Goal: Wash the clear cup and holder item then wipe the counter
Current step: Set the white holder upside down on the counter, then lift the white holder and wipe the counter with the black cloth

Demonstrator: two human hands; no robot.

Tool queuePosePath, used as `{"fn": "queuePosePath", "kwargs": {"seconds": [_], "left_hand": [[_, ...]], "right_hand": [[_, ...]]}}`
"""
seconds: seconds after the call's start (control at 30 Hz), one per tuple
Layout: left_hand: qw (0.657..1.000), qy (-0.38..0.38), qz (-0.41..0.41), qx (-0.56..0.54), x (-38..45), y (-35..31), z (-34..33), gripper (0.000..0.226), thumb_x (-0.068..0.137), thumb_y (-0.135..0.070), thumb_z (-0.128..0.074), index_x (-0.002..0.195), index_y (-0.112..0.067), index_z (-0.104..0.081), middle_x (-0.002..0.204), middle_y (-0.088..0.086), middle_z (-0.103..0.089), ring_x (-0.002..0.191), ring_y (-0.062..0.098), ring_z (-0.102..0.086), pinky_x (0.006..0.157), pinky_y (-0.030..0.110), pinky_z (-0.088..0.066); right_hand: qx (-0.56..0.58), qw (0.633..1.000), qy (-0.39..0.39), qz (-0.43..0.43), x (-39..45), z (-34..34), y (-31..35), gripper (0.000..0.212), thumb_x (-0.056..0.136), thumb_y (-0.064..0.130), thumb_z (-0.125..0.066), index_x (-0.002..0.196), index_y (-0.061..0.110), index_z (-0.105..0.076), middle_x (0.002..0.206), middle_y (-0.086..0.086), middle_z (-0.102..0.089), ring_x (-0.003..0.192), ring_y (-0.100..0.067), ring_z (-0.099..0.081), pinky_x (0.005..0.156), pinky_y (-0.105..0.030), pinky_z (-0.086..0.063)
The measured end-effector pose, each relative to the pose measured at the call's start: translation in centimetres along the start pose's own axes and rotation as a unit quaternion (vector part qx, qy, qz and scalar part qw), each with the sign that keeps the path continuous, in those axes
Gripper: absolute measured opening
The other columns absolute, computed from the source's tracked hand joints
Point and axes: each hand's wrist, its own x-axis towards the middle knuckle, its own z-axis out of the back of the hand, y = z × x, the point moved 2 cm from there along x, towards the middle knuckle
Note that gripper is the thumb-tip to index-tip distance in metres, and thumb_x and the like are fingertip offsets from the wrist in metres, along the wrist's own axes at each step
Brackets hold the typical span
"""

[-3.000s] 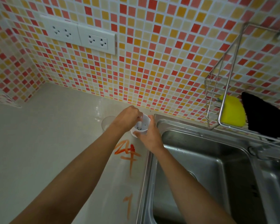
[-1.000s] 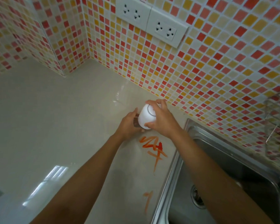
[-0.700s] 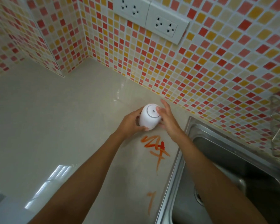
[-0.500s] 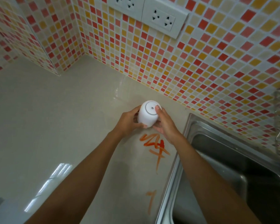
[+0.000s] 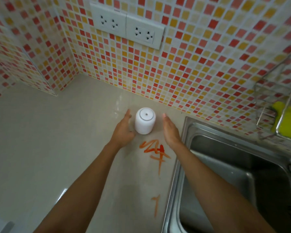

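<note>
Two bare hands flank one white rounded plastic holder (image 5: 145, 121) on the glossy cream desk (image 5: 40, 140), close to the mosaic wall of red, orange and yellow tiles (image 5: 191, 64).

The left hand (image 5: 123, 130) lies just left of the holder with its fingers straight and loosely spread, pointing toward the wall. Its thumb side is next to the holder's lower left edge; actual contact cannot be confirmed. It grips nothing.

The holder stands inverted with its long axis vertical. Its flat circular base, marked by a ring and a small central dot, faces up toward the camera, and the wider end rests on the desk.

The right hand (image 5: 170, 130) is set apart from the holder on the right, palm turned inward toward it, fingers straight and held together, pointing toward the wall. It holds nothing.

Orange-red scribbled smears (image 5: 154, 148) mark the desk just in front of the holder, between the two wrists, and a smaller orange streak (image 5: 156, 206) lies nearer the camera.

A white double wall socket (image 5: 127, 28) is mounted on the tiles above. The stainless steel sink (image 5: 233, 174) adjoins the desk on the right. A wire rack (image 5: 275, 91) at the far right carries a yellow sponge (image 5: 289, 121).
</note>
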Motion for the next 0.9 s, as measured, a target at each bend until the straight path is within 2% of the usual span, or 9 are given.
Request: {"fn": "queuePosePath", "kwargs": {"seconds": [0.07,0.17,0.27,0.33,0.47,0.63,0.7,0.8,0.9], "left_hand": [[0.996,-0.082,-0.036,0.024,-1.4,-0.8,0.9,0.077,0.084,-0.004,-0.063,0.150,-0.012,-0.027,0.145,0.011,-0.046,0.132,0.027,-0.044,0.105,0.029,-0.036],[0.976,-0.169,-0.113,0.076,-4.3,-3.0,1.1,0.048,0.091,-0.010,-0.058,0.137,-0.005,-0.048,0.137,0.014,-0.053,0.126,0.031,-0.048,0.107,0.035,-0.035],[0.957,-0.175,-0.193,0.131,-6.8,-6.5,-0.5,0.041,0.093,-0.014,-0.057,0.133,-0.006,-0.052,0.138,0.014,-0.053,0.129,0.032,-0.046,0.108,0.039,-0.036],[0.940,-0.147,-0.240,0.194,-8.0,-8.8,-2.7,0.046,0.094,-0.020,-0.057,0.137,-0.007,-0.049,0.144,0.015,-0.047,0.137,0.035,-0.037,0.114,0.044,-0.028],[0.929,-0.061,-0.254,0.263,-11.1,-12.9,-7.9,0.057,0.100,-0.038,-0.044,0.149,-0.012,-0.031,0.157,0.012,-0.027,0.147,0.032,-0.018,0.120,0.045,-0.011],[0.914,-0.027,-0.279,0.292,-14.9,-17.8,-13.9,0.063,0.102,-0.043,-0.032,0.154,-0.016,-0.008,0.162,0.006,-0.003,0.150,0.026,0.002,0.118,0.037,0.006],[0.906,-0.035,-0.301,0.295,-16.3,-19.8,-15.9,0.064,0.102,-0.044,-0.032,0.154,-0.014,-0.013,0.162,0.007,-0.007,0.149,0.025,0.000,0.121,0.041,-0.001],[0.882,-0.067,-0.368,0.286,-18.7,-23.6,-18.9,0.061,0.098,-0.041,-0.036,0.148,-0.007,-0.032,0.156,0.014,-0.028,0.146,0.030,-0.021,0.117,0.050,-0.024],[0.848,-0.098,-0.434,0.289,-20.8,-27.5,-21.4,0.060,0.100,-0.038,-0.036,0.150,-0.007,-0.027,0.158,0.014,-0.022,0.148,0.028,-0.017,0.120,0.045,-0.018]], "right_hand": [[-0.086,0.994,-0.026,0.056,-1.3,1.7,-0.2,0.060,0.100,0.056,-0.027,0.148,0.022,-0.036,0.153,0.000,-0.038,0.143,-0.020,-0.030,0.116,-0.038,-0.022],[-0.221,0.968,-0.036,0.118,-3.9,3.9,-1.1,0.060,0.102,0.051,-0.024,0.150,0.016,-0.031,0.157,-0.006,-0.029,0.148,-0.023,-0.014,0.118,-0.045,-0.015],[-0.342,0.927,-0.057,0.146,-6.2,5.8,-2.2,0.073,0.098,0.059,-0.014,0.155,0.013,-0.012,0.162,-0.007,-0.009,0.149,-0.025,0.004,0.121,-0.046,-0.003],[-0.400,0.903,-0.066,0.145,-7.8,7.3,-3.2,0.079,0.095,0.064,-0.007,0.155,0.014,0.000,0.162,-0.004,0.003,0.149,-0.024,0.010,0.121,-0.046,0.003],[-0.421,0.896,-0.071,0.121,-11.7,11.2,-6.5,0.079,0.094,0.064,-0.006,0.154,0.015,0.005,0.162,-0.002,0.008,0.149,-0.021,0.011,0.121,-0.046,0.003],[-0.404,0.903,-0.115,0.092,-16.6,18.8,-11.8,0.072,0.099,0.058,-0.013,0.154,0.016,0.004,0.163,0.000,0.007,0.149,-0.019,0.011,0.121,-0.042,0.005],[-0.407,0.899,-0.137,0.085,-18.4,22.6,-13.7,0.072,0.099,0.057,-0.014,0.154,0.016,0.005,0.162,0.000,0.008,0.148,-0.019,0.013,0.121,-0.041,0.006],[-0.397,0.896,-0.170,0.108,-20.7,28.2,-14.8,0.074,0.095,0.059,-0.009,0.154,0.017,0.008,0.160,0.004,0.014,0.148,-0.017,0.016,0.121,-0.039,0.006],[-0.375,0.885,-0.207,0.183,-22.7,32.5,-13.9,0.071,0.097,0.057,-0.011,0.155,0.016,0.003,0.159,0.006,0.013,0.147,-0.010,0.016,0.121,-0.032,0.003]]}}
